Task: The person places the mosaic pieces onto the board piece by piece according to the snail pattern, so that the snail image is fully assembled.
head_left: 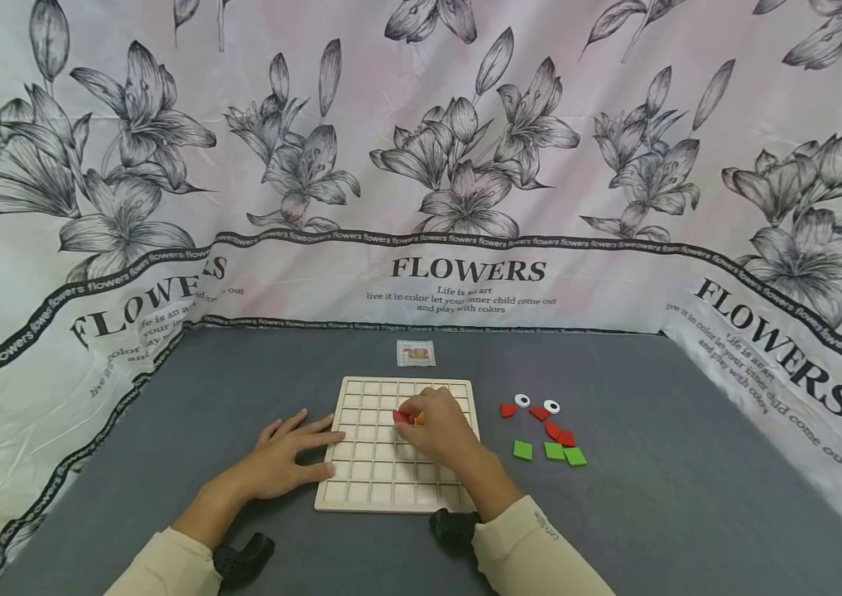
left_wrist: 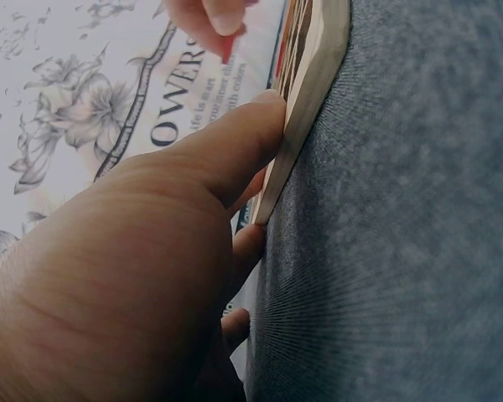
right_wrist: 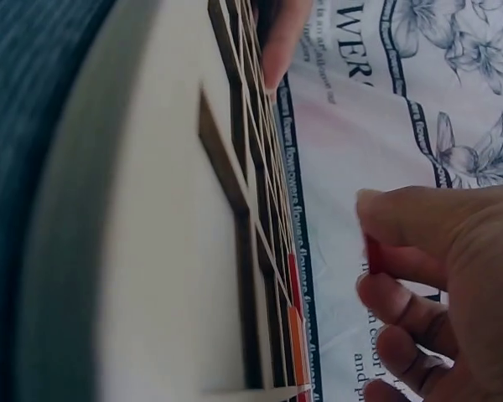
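Note:
A pale wooden grid board [head_left: 361, 473] lies on the grey table. My left hand [head_left: 279, 459] rests at its left side with fingers spread; in the left wrist view the thumb touches the board's edge [left_wrist: 306, 109]. Over the upper middle of the grid, my right hand [head_left: 446, 426] pinches a small red tile [right_wrist: 372, 254] between thumb and fingers, held above the surface. Beneath it, a red tile [right_wrist: 294, 280] and an orange tile [right_wrist: 297, 335] sit in the grid. The right hand partly covers these cells in the head view, so the full arrangement is hidden.
Right of the board lie several red pieces [head_left: 507, 410], several green tiles [head_left: 522, 449] and two white rings with dark centres [head_left: 522, 401]. A small picture card [head_left: 416, 353] lies behind the board. Flower-printed cloth [head_left: 465, 281] borders the table's back and sides.

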### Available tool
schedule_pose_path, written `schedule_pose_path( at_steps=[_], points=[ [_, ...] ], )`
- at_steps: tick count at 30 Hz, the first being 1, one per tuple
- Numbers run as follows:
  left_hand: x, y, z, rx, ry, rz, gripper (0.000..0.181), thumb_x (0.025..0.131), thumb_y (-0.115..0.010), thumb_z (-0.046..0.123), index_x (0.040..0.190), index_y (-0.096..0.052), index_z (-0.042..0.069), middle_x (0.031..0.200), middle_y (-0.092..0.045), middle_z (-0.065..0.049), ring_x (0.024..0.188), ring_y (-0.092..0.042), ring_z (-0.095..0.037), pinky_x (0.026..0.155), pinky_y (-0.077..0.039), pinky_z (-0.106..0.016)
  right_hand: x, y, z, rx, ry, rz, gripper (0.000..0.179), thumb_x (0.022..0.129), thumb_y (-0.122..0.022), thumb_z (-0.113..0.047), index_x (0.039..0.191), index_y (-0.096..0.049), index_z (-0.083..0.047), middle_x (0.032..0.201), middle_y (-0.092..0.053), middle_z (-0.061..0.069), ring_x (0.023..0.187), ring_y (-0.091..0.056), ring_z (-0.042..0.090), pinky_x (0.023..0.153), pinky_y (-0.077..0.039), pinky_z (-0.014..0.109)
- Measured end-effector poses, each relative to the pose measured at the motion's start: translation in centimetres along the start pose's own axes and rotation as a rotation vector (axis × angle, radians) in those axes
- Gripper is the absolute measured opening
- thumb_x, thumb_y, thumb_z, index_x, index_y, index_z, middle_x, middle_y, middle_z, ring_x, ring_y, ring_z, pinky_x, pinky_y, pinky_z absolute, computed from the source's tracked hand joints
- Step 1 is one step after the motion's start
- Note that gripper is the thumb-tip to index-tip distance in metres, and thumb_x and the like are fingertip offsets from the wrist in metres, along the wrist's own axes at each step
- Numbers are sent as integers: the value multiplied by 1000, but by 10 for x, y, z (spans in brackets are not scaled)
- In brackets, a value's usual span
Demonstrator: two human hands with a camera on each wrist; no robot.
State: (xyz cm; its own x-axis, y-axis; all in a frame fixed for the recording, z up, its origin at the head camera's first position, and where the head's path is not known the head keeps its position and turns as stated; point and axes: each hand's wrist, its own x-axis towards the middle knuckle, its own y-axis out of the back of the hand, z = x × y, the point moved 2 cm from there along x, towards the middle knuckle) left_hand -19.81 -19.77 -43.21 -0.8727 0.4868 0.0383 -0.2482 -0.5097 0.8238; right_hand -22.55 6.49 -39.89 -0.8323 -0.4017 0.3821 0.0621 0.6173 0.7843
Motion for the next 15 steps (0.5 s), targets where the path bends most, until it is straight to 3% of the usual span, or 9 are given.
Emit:
schedule_pose_path(
  at_steps=[15],
  points=[
    [1,1,1,0,2,-2,57,90,-62,53,139,-56,24,152,-34,-5,142,-9,-40,106,3,-62,-6,-8,11,-120,9,-42,12,82,-77,-22,90,-76,-12,80,-60,-2,76,-46,18,68,-38,34]
  ],
)
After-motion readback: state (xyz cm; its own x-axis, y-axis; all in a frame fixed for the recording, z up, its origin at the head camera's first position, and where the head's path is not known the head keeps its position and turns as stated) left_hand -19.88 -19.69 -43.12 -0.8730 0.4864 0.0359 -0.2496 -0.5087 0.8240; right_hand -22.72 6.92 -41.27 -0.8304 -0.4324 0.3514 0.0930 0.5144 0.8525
